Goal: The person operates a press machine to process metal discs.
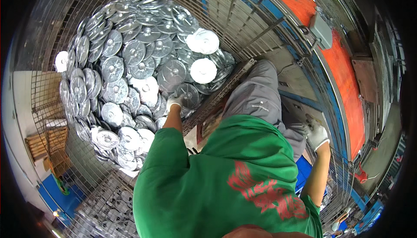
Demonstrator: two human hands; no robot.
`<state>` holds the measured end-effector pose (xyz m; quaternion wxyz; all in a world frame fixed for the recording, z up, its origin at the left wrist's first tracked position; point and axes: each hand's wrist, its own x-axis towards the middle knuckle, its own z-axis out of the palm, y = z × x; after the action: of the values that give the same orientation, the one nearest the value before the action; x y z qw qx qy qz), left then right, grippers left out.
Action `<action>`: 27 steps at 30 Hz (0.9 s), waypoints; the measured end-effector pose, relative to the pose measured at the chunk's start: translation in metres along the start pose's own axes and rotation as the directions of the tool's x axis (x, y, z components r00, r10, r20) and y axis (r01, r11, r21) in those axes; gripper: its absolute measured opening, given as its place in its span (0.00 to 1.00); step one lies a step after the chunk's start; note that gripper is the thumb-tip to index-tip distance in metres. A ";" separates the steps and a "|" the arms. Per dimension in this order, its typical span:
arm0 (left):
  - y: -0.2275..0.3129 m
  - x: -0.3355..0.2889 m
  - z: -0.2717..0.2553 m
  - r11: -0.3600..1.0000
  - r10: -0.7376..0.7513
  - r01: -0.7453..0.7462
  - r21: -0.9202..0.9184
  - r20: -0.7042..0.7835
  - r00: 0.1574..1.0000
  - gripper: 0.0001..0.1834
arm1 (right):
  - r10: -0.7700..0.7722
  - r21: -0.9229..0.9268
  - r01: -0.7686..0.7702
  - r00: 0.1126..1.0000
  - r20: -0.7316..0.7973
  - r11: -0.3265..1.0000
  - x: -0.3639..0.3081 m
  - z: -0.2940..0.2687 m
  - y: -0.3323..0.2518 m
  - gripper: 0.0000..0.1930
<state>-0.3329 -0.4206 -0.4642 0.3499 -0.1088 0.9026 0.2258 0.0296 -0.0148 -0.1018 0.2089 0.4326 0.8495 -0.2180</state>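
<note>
My left hand (175, 101), in a white glove, reaches into a large heap of round silver metal discs. Its fingers are closed at the rim of a darker metal disc (188, 95) near the heap's right side; the fingertips are partly hidden. Just beyond that lies another grey disc (172, 74) with a raised hub. My right hand (316, 135), also gloved, hangs out to the right beside my grey trouser leg. Its fingers are loosely apart and hold nothing that I can see.
A wire mesh cage (47, 88) surrounds the heap of discs, its near edge running beside my legs. Two bright discs (203, 71) stand out at the heap's right. Farther right are a blue frame and an orange panel (347, 94). More metal parts (106, 207) fill a mesh container at lower left.
</note>
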 end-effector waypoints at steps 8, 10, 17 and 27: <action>-0.025 0.031 -0.033 1.000 -0.015 0.015 0.002 0.028 0.999 0.33 | -0.141 -0.036 0.142 0.990 0.028 0.989 0.015 -0.007 -0.026 0.23; 0.042 -0.011 -0.005 0.989 0.112 -0.114 0.091 0.032 0.993 0.33 | -0.011 -0.059 0.014 0.999 0.039 0.998 -0.001 -0.017 -0.015 0.23; 0.194 -0.208 -0.165 0.833 0.491 -0.414 -0.368 0.146 0.859 0.21 | -0.398 0.237 0.418 0.908 -0.130 0.877 0.005 -0.036 -0.047 0.24; 0.416 -0.426 -0.118 0.086 0.944 -0.995 -0.045 0.324 0.067 0.21 | -0.071 0.894 0.416 0.909 -0.410 0.164 -0.030 -0.083 -0.046 0.11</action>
<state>-0.2371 -0.0972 0.0408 0.2354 0.5893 0.7002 0.3273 -0.0061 -0.0123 -0.0090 -0.2665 0.3476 0.6001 -0.6693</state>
